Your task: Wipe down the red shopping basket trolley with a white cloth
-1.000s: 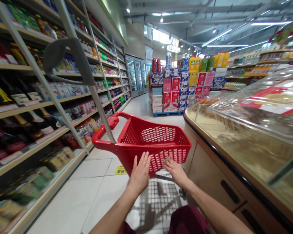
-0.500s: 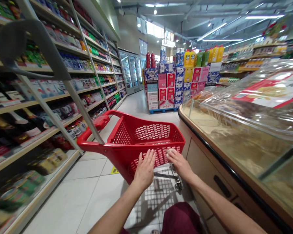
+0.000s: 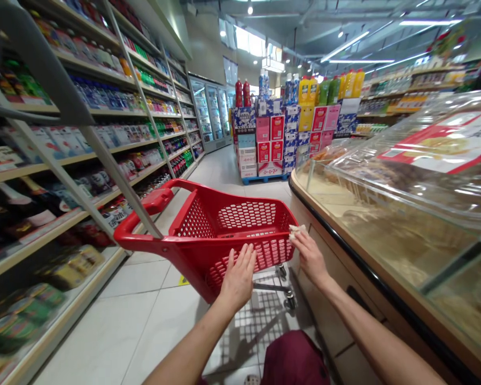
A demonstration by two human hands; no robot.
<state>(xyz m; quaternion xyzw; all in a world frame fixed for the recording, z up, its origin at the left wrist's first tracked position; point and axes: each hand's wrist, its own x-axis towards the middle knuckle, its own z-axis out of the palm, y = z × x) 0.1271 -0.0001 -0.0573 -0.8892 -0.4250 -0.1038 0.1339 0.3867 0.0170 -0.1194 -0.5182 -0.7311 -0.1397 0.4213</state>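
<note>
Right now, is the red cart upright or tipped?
Upright: the red cart has its open top facing up, and the two wheels in view sit beneath, at the floor.

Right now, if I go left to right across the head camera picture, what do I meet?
Shelves, then the red handle, the left hand, the right hand, and a clear plastic box.

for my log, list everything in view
Cart: 1, red, centre
Cloth: 1, white, cart's end
Handle: 1, grey, upper left
Shelves: several, beige, left, right
Boxes: many, mixed, beyond cart
Pallet: 1, blue, under boxes
Bottles: many, varied, atop boxes
Fridges: several, grey, far aisle
Counter: 1, beige, right
Packs: several, clear, on counter
Sticker: 1, yellow, floor
Lights: many, white, ceiling
Left hand: 1, bare, cart's side
Right hand: 1, bare, on cloth
Knee: 1, maroon, bottom
</note>
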